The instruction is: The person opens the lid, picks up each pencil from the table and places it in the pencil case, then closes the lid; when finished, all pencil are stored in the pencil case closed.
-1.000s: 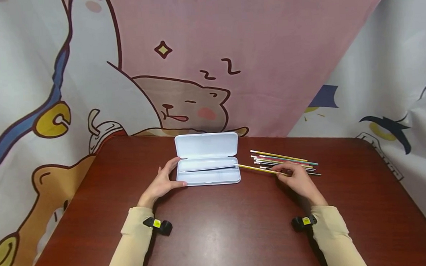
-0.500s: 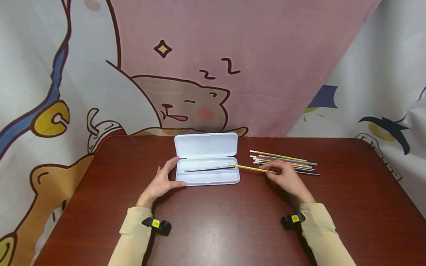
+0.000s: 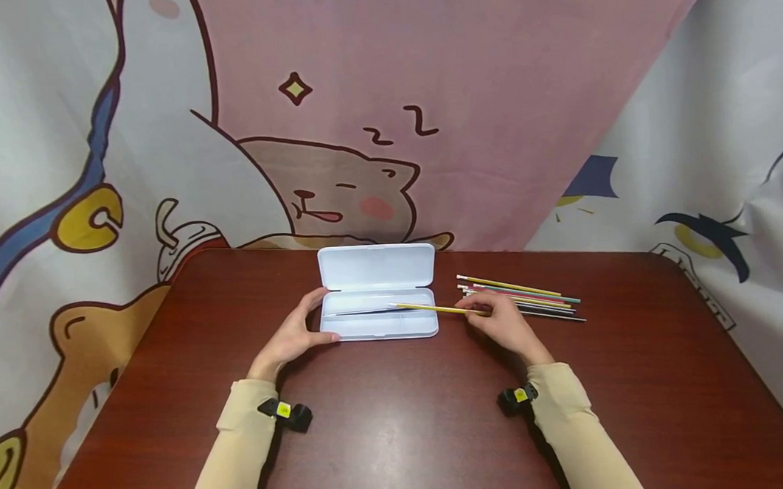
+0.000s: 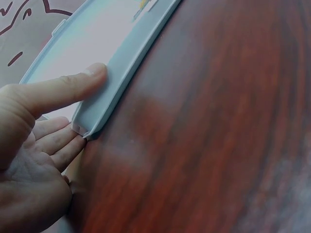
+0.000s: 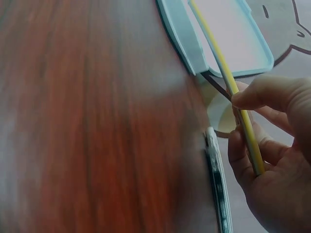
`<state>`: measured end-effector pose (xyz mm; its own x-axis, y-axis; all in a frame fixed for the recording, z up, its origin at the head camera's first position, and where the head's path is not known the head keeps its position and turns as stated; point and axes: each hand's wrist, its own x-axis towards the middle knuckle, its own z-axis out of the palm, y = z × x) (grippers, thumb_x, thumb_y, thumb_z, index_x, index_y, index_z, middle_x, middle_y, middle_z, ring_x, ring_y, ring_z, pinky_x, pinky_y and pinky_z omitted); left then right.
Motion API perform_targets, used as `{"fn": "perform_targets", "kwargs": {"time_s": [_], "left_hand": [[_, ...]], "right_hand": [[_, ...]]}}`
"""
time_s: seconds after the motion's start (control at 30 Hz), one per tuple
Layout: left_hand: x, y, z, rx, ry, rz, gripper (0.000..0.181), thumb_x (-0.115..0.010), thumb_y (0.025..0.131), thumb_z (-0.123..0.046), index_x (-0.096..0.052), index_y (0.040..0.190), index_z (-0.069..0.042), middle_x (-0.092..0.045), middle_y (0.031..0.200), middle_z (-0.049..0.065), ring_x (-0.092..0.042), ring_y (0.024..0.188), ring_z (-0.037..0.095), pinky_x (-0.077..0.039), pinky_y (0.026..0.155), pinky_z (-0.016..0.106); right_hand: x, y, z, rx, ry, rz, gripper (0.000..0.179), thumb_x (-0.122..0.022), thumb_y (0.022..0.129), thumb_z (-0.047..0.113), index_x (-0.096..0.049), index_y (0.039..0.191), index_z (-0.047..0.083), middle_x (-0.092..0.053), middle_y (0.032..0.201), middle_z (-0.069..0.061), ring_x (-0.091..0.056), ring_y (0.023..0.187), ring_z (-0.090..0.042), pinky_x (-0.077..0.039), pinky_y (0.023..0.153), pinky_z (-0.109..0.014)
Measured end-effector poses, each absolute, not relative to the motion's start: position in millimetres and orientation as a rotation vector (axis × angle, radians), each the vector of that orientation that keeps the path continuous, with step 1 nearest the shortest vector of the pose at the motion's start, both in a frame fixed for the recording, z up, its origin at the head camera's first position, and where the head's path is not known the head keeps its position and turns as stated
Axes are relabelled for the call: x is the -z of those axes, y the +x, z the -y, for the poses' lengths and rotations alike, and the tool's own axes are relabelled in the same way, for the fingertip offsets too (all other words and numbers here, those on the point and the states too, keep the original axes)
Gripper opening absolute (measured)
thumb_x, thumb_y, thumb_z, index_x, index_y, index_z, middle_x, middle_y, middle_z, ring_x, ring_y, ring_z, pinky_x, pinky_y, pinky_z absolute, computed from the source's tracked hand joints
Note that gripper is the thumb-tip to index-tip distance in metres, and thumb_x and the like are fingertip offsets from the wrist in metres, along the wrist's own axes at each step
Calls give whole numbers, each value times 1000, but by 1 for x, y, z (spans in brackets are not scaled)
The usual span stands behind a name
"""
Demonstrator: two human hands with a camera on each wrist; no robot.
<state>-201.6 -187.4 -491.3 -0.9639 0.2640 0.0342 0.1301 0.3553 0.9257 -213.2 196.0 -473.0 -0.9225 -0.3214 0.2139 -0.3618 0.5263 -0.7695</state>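
Observation:
A white pencil case (image 3: 376,267) stands with its lid raised near the back of the table. My left hand (image 3: 293,338) holds its left end, thumb on the front rim and fingers at the side and back. Between thumb and fingers, my right hand (image 3: 498,324) pinches a yellow pencil (image 3: 435,309) near one end. The pencil's white-tipped far end reaches over the case's lower tray. A thin dark-and-white stick, likely another pencil, lies lengthwise in the tray. In the right wrist view the yellow pencil (image 5: 218,58) slants up across the case (image 5: 182,36).
Several pencils (image 3: 520,286) of different colours lie loosely bunched right of the case, partly behind my right hand. A dark pencil (image 5: 218,189) lies beneath that hand. The brown table (image 3: 387,422) ends at a printed cloth (image 3: 491,121) behind.
My right hand has moved left with the yellow pencil, bringing its tip from the case's right edge to over the tray. The left hand keeps its hold on the case.

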Motion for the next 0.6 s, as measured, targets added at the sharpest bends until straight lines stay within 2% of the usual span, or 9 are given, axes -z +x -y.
{"fn": "perform_targets", "kwargs": {"time_s": [0.2, 0.6], "left_hand": [[489, -202, 189, -1667, 353, -2481, 94, -84, 71, -5, -29, 148, -4, -32, 150, 20, -25, 139, 33, -15, 112, 52], [490, -202, 189, -1651, 351, -2481, 95, -84, 71, -5, -29, 148, -3, -31, 151, 21, -25, 139, 32, -15, 112, 51]], "right_hand": [[473, -221, -179, -1355, 660, 2706, 22, -65, 81, -7, -73, 99, 2, -68, 96, -7, -58, 90, -23, -48, 77, -38], [475, -229, -148, -1327, 803, 2697, 19, -65, 82, -7, -74, 96, 2, -65, 91, -5, -60, 89, -21, -51, 80, -38]]}}
